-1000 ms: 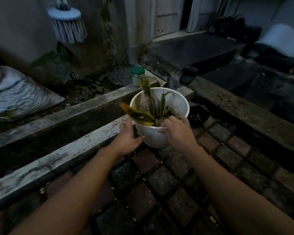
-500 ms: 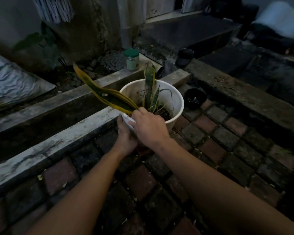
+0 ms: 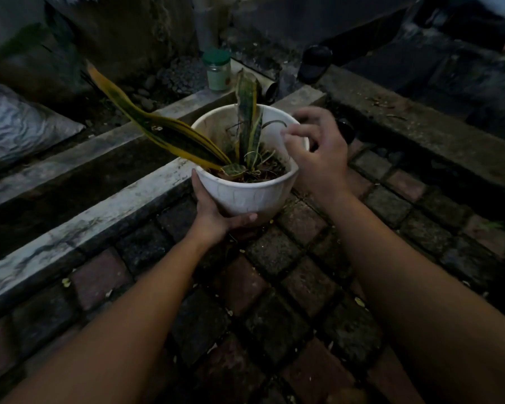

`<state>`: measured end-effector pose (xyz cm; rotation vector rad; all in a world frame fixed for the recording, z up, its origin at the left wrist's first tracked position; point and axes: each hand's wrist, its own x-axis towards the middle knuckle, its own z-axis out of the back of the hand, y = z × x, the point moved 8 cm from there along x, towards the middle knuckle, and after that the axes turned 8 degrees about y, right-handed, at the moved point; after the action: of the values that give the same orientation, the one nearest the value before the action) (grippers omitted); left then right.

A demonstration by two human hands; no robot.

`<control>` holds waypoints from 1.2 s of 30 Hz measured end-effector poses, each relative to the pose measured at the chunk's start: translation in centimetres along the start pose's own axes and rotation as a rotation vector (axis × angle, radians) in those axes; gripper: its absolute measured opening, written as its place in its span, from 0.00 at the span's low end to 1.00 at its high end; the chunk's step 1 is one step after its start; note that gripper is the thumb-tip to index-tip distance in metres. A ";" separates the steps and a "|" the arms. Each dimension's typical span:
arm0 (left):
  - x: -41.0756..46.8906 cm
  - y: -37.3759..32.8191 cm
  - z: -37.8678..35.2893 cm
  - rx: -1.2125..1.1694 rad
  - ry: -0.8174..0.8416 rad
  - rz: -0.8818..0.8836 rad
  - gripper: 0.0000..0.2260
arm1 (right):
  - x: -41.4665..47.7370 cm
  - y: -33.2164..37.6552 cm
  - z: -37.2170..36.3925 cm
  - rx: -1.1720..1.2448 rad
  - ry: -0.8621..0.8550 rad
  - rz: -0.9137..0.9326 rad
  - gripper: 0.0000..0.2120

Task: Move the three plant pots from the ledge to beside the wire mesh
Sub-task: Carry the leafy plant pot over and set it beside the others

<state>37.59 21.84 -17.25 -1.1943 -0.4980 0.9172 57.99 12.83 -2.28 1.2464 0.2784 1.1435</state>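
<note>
A white plant pot (image 3: 247, 196) with a snake plant (image 3: 247, 118) is held above the brick paving, close to the concrete ledge (image 3: 99, 211). One long yellow-edged leaf (image 3: 158, 129) leans far out to the left. My left hand (image 3: 216, 217) cups the pot from underneath at its near left side. At the pot's right rim, my right hand (image 3: 318, 153) hovers with fingers loosely curled, holding nothing. A small black pot (image 3: 346, 131) shows partly behind my right hand.
A green-lidded jar (image 3: 217, 71) stands on the far ledge, with a dark round container (image 3: 315, 62) to its right. A pale sack (image 3: 15, 123) lies at left. A raised concrete kerb (image 3: 420, 126) runs at right. Brick paving (image 3: 274, 287) lies below my arms.
My right hand left the pot's near rim and moved to its right side. My left hand slid under the base. The pot has come nearer to me.
</note>
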 end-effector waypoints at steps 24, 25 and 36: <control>0.1 3.6 -1.1 -0.031 -0.201 -0.065 0.55 | -7.4 -14.4 -8.0 0.435 0.304 -0.354 0.56; 0.1 3.7 -1.1 -0.029 -0.206 -0.068 0.53 | -7.4 -14.7 -8.2 0.438 0.303 -0.368 0.55; 0.4 4.5 -2.0 -0.057 -0.227 -0.114 0.61 | -5.9 -16.2 -8.6 0.427 0.390 -0.330 0.60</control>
<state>37.80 21.43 -22.12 -1.1064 -0.7717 0.9507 57.59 15.10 -21.41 1.2727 1.0273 1.0595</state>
